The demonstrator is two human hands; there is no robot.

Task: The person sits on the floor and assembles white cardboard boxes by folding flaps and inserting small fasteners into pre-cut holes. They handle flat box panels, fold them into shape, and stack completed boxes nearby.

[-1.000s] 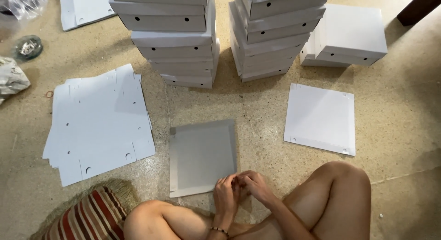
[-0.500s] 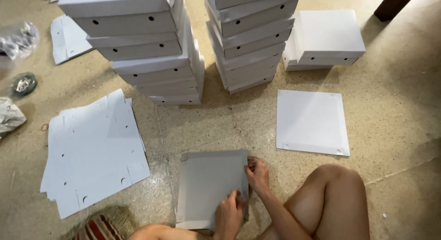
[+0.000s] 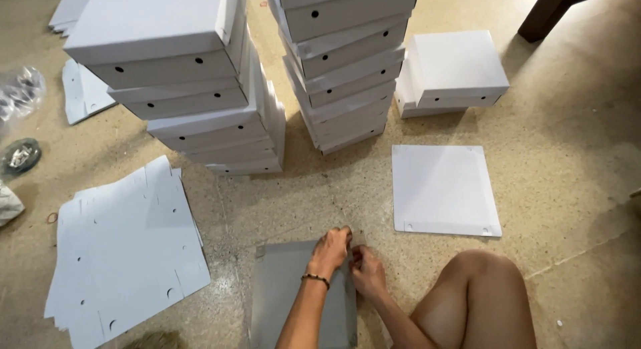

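Observation:
A grey cardboard sheet (image 3: 287, 295) lies flat on the floor in front of me. My left hand (image 3: 329, 250), with a thin bracelet on the wrist, pinches the sheet's far right corner. My right hand (image 3: 366, 271) grips the right edge just beside it, fingers curled on the fold there. My bare knee (image 3: 477, 289) is to the right of both hands.
Two tall stacks of folded white boxes (image 3: 200, 95) (image 3: 344, 62) stand ahead, a lower stack (image 3: 454, 72) to their right. A flat white lid piece (image 3: 444, 189) lies right of my hands. A pile of flat die-cut blanks (image 3: 127, 249) lies left. A dark table leg (image 3: 544, 15) stands at the far right.
Both hands have moved from the sheet's near right edge up to its far right corner. The view has tipped lower and closer to the box stacks.

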